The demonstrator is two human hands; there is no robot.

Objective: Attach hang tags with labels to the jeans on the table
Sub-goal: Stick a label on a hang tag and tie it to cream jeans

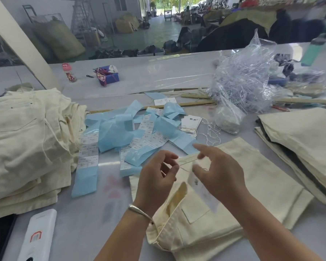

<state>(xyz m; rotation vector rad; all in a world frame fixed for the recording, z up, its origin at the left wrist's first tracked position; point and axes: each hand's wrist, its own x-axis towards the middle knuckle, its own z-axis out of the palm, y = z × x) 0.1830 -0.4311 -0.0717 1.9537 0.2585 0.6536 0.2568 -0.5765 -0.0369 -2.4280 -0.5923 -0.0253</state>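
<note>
I'm seeing the stacked jeans (26, 140) waiting at the table's (94, 219) left edge. My left hand (156, 178), fingers curled, is pinching a thread I can't make out; my right hand (216, 172) is pinching the blurred hang tag (199, 185) over the near-edge jeans (233, 200), probably tying it.

I see two bare forearms with no sleeves showing. The left hand (156, 178) has a plain silver bangle (139, 211) around its wrist. The right hand (218, 172) and its wrist wear nothing.
</note>
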